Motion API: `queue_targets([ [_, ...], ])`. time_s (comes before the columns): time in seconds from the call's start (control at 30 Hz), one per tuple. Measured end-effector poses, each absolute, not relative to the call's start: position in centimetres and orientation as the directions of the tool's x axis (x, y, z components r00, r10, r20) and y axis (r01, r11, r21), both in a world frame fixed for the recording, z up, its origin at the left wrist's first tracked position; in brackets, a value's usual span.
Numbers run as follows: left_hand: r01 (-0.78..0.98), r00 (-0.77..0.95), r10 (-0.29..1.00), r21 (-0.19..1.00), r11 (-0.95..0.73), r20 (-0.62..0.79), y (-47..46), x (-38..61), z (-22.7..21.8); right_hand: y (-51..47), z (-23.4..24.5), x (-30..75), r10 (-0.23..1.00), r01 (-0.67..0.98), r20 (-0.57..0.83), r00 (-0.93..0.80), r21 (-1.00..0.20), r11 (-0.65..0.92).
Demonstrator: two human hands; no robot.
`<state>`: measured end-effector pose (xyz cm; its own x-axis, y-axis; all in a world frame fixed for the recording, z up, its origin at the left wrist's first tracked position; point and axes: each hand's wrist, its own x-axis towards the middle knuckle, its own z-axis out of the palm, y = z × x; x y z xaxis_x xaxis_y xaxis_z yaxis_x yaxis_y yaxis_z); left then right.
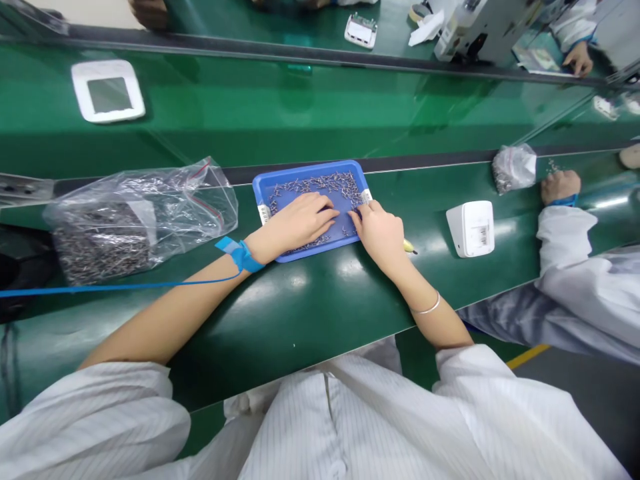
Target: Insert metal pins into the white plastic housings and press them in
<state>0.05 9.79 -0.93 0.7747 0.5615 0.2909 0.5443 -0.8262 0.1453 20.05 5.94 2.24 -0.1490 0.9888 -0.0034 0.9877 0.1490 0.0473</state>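
A shallow blue tray (310,172) on the green bench holds many small metal screws (345,183), heaped mostly along its back and right sides. My left hand (303,220) reaches over the tray from the left, fingers stretched out and slightly apart above its middle. At the right rim, my right hand (380,230) is curled, with its fingertips inside the tray; whatever they pinch is hidden. A yellow tool with a dark tip (410,247) pokes out from behind the right hand, and I cannot tell whether it is held. A blue wrist strap (240,255) circles my left wrist.
Left of the tray lies a clear bag (105,240) full of screws. A white device (471,229) stands to the right, near a smaller bag (515,168) and a co-worker's hand (561,187). A white square frame (109,91) lies beyond the dark rail. The strap's blue cord runs left.
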Motion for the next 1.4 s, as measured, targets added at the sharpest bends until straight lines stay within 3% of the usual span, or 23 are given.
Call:
queue_targets([
  [0.2,0.539,0.78,0.557,0.146,-0.83,0.286,9.9,0.1,-0.9,6.3,2.2,20.3,0.983,0.983,-0.046,-0.175,0.043,0.177],
  [0.57,0.535,0.773,0.565,0.183,-0.825,0.29,10.0,-0.1,-0.9,6.2,1.8,21.2,0.978,0.975,0.026,-0.209,-0.068,0.211],
  [0.83,0.543,0.776,0.566,0.16,-0.824,0.277,10.0,-0.1,-0.9,6.5,1.5,22.0,0.984,0.928,0.035,-0.177,-0.326,0.178],
  [1.0,0.524,0.779,0.548,0.162,-0.836,0.305,10.2,-0.1,-1.1,6.6,2.0,23.0,0.975,0.826,0.14,-0.175,-0.518,0.223],
  [1.1,0.504,0.744,0.533,0.186,-0.844,0.403,10.2,-0.5,-0.7,5.8,2.9,24.1,0.974,0.751,0.209,-0.092,-0.627,0.206],
  [1.2,0.473,0.629,0.475,0.183,-0.862,0.615,9.1,-1.1,0.3,4.1,3.5,26.1,0.97,0.745,0.237,0.047,-0.655,0.124],
  [1.3,0.399,0.574,0.355,0.127,-0.908,0.738,6.5,-1.3,1.4,2.0,3.6,29.7,0.947,0.817,0.248,0.203,-0.576,-0.024],
  [1.4,0.244,0.622,0.217,0.077,-0.967,0.753,2.6,-0.9,1.5,0.3,3.4,34.4,0.804,0.865,0.441,0.399,-0.472,-0.17],
])
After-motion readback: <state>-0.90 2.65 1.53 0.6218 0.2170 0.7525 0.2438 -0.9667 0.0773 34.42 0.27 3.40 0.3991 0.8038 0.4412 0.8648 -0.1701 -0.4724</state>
